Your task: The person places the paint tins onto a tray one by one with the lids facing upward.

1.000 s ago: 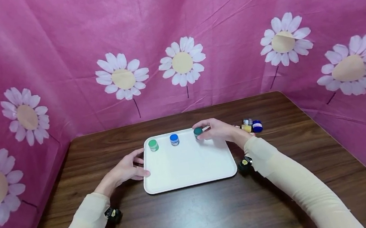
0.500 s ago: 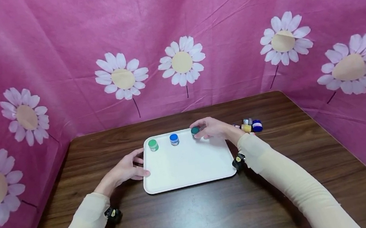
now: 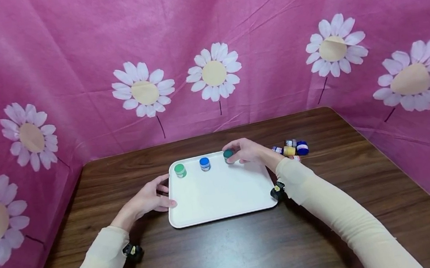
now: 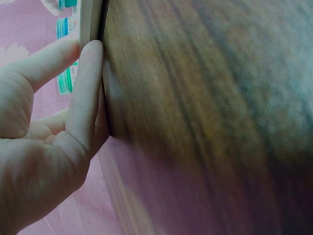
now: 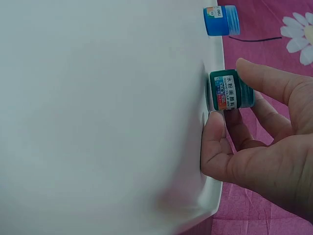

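Along the far side of the white tray [image 3: 222,197], a light green paint jar [image 3: 180,170] and a blue paint jar [image 3: 204,164] stand upright. To their right, my right hand [image 3: 246,150] holds a dark green paint jar [image 5: 226,91] between thumb and fingers. Its base is at the tray surface; whether it bears fully on it I cannot tell. At the tray's left edge, my left hand [image 3: 151,197] holds the rim with thumb and fingers. The left wrist view shows the fingertips [image 4: 91,51] against that edge.
Several more paint jars [image 3: 290,150], among them yellow and dark blue ones, lie in a cluster right of the tray. The brown wooden table [image 3: 229,256] ends at a pink curtain [image 3: 171,33] printed with daisies. A small black camera [image 3: 133,252] sits on the left wrist.
My right hand has shifted slightly left along the tray's far side with the dark green paint jar, slowing in the last half second. The left hand and tray stay put.
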A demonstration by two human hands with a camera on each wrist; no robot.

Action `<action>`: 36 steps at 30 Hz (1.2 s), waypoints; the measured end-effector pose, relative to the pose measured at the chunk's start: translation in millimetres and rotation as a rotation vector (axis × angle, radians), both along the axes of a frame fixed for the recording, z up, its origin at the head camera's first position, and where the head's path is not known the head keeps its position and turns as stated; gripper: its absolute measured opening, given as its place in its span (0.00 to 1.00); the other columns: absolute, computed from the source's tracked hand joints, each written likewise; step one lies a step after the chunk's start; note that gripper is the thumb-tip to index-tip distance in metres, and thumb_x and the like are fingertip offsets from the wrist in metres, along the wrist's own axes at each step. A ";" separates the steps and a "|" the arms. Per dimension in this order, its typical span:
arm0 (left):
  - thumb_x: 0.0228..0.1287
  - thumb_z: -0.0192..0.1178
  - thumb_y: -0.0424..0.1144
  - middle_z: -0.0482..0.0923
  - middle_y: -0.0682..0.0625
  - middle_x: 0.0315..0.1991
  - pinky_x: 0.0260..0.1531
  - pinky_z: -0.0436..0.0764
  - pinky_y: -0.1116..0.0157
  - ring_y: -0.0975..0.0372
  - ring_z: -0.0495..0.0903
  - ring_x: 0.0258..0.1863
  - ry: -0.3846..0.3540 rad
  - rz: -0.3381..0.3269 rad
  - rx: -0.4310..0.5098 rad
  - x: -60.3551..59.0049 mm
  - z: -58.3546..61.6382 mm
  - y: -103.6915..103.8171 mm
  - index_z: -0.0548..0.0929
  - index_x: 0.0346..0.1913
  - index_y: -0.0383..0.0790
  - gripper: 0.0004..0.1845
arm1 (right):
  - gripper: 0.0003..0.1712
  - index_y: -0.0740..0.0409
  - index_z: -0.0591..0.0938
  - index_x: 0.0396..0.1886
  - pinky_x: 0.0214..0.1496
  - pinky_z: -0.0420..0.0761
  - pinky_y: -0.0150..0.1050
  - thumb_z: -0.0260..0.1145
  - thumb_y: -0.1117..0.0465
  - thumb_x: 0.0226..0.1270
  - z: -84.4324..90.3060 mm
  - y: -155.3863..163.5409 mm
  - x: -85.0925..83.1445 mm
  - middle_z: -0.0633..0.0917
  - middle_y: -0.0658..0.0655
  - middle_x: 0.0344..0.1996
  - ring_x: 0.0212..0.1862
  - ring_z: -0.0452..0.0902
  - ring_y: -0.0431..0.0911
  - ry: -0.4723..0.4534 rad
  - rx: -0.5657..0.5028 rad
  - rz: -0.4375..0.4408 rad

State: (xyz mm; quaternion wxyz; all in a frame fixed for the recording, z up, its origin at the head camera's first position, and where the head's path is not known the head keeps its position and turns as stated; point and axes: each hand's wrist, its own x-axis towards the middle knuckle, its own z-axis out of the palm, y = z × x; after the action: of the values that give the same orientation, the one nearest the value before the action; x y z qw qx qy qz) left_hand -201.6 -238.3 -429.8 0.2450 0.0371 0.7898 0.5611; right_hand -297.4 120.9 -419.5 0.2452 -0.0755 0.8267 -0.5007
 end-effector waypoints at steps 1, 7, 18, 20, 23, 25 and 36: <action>0.54 0.74 0.22 0.65 0.30 0.55 0.40 0.88 0.53 0.55 0.83 0.37 0.000 0.001 0.001 -0.1 0.0 0.2 0.52 0.80 0.34 0.54 | 0.26 0.51 0.82 0.63 0.46 0.79 0.41 0.74 0.63 0.66 -0.3 0.0 0.0 0.80 0.56 0.57 0.54 0.70 0.50 0.001 0.001 0.000; 0.54 0.74 0.23 0.65 0.30 0.55 0.40 0.88 0.53 0.55 0.83 0.37 0.006 -0.005 -0.006 -1.6 0.5 1.2 0.52 0.80 0.34 0.54 | 0.25 0.50 0.82 0.63 0.54 0.80 0.46 0.74 0.61 0.65 -1.7 0.3 0.1 0.80 0.56 0.57 0.57 0.71 0.51 -0.001 0.011 -0.014; 0.54 0.73 0.23 0.65 0.30 0.56 0.40 0.88 0.53 0.55 0.83 0.37 -0.001 -0.001 -0.007 -0.9 1.3 4.2 0.52 0.80 0.34 0.54 | 0.25 0.52 0.80 0.64 0.60 0.78 0.50 0.73 0.59 0.68 -1.9 2.7 1.8 0.79 0.56 0.58 0.59 0.71 0.51 -0.010 -0.009 -0.027; 0.54 0.73 0.23 0.65 0.30 0.56 0.40 0.88 0.54 0.55 0.83 0.37 -0.002 0.001 -0.008 -0.6 1.8 4.4 0.52 0.80 0.34 0.54 | 0.25 0.52 0.80 0.64 0.60 0.78 0.50 0.73 0.60 0.68 -2.0 2.9 1.7 0.78 0.56 0.57 0.59 0.71 0.51 -0.011 -0.014 -0.030; 0.54 0.74 0.23 0.65 0.30 0.56 0.40 0.88 0.54 0.55 0.83 0.38 0.002 0.003 -0.014 0.0 2.7 4.0 0.52 0.80 0.34 0.54 | 0.25 0.52 0.80 0.64 0.59 0.78 0.48 0.72 0.59 0.68 -1.9 3.0 1.7 0.78 0.56 0.57 0.59 0.70 0.51 -0.009 -0.017 -0.033; 0.54 0.74 0.23 0.65 0.30 0.56 0.40 0.88 0.54 0.55 0.83 0.38 0.003 0.002 -0.017 0.6 3.2 3.2 0.52 0.80 0.34 0.54 | 0.25 0.52 0.80 0.64 0.59 0.78 0.48 0.72 0.59 0.68 -1.6 2.6 1.9 0.78 0.56 0.57 0.60 0.70 0.51 -0.007 -0.019 -0.030; 0.54 0.74 0.24 0.65 0.30 0.56 0.40 0.88 0.53 0.54 0.83 0.38 0.007 0.004 -0.006 1.8 1.4 0.6 0.52 0.80 0.35 0.54 | 0.24 0.51 0.80 0.64 0.59 0.79 0.48 0.71 0.57 0.70 -4.0 0.8 1.3 0.77 0.56 0.59 0.60 0.71 0.52 -0.003 -0.020 -0.032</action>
State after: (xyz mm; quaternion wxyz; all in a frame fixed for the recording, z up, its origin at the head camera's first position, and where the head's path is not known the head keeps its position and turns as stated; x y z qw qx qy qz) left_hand -199.8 -237.8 -428.4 0.2413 0.0366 0.7924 0.5590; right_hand -296.1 121.7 -423.5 0.2375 -0.0639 0.8224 -0.5130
